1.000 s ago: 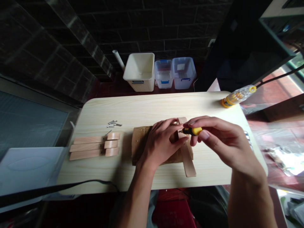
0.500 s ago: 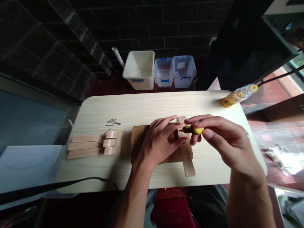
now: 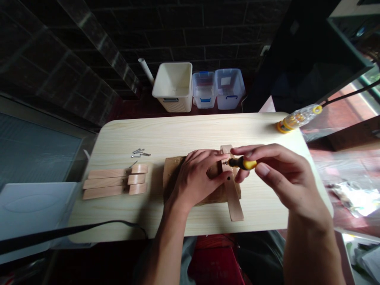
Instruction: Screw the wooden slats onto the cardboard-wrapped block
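Note:
Between the thumb and fingers of my right hand (image 3: 282,174) is a small screwdriver (image 3: 245,163) with a yellow and black handle. Its tip points left, at a small screw on a wooden strip (image 3: 234,202). That strip lies crosswise over a brown, flat block (image 3: 170,170) and overhangs its near edge; a dark hole shows in it. My left hand (image 3: 197,174) rests on the block, fingers spread, with index finger and thumb reaching onto the strip on either side of the screw and hole. Part of the block is hidden beneath this hand.
Three wooden strips (image 3: 105,183) with curved ends (image 3: 138,179) lie at the table's left. Several screws (image 3: 141,152) sit behind them. A clear, yellow-capped bottle-like container (image 3: 299,118) stands at the back right. Beyond the table (image 3: 184,130) are a cream bin (image 3: 173,81) and two clear tubs (image 3: 230,89).
The left thumb and index finger have shifted slightly on the strip, uncovering the dark hole. My right hand keeps the screwdriver at nearly the same spot.

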`<act>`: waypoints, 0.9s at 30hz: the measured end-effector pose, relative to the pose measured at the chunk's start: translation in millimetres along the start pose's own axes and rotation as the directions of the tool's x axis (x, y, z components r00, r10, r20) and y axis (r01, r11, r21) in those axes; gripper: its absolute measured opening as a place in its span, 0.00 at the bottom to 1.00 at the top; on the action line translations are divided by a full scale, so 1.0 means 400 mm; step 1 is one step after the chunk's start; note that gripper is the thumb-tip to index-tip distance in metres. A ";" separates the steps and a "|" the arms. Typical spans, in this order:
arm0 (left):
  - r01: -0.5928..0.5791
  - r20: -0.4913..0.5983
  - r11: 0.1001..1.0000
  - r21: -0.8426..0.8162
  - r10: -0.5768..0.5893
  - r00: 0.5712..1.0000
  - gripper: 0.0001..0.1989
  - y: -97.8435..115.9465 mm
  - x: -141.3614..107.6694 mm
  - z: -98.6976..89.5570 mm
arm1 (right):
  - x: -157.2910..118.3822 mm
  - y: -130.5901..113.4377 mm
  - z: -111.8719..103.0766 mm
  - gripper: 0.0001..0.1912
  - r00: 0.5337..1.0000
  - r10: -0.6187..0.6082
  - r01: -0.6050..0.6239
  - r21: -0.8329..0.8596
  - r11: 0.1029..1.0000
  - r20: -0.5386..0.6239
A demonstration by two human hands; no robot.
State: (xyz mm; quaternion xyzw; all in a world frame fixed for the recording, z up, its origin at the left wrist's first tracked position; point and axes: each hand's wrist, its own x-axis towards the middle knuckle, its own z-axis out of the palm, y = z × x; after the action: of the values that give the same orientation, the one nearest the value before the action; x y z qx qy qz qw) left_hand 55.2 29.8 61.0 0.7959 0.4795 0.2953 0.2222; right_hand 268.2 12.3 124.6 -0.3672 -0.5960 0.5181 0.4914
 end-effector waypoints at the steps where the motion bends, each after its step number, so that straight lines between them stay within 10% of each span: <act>1: 0.002 -0.001 1.000 0.000 -0.002 1.000 0.15 0.000 0.000 0.000 | 0.000 0.001 0.000 0.09 1.000 0.003 -0.003 0.004 1.000 -0.007; 27: -0.016 0.006 0.999 0.030 0.016 1.000 0.17 -0.001 0.000 0.002 | 0.000 0.003 -0.004 0.08 1.000 -0.001 0.002 0.034 0.999 -0.022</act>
State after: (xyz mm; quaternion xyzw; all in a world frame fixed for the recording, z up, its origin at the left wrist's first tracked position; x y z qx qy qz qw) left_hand 55.5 29.9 60.0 0.8038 0.4770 0.2876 0.2092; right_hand 269.5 12.9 123.5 -0.3640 -0.5821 0.5237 0.5044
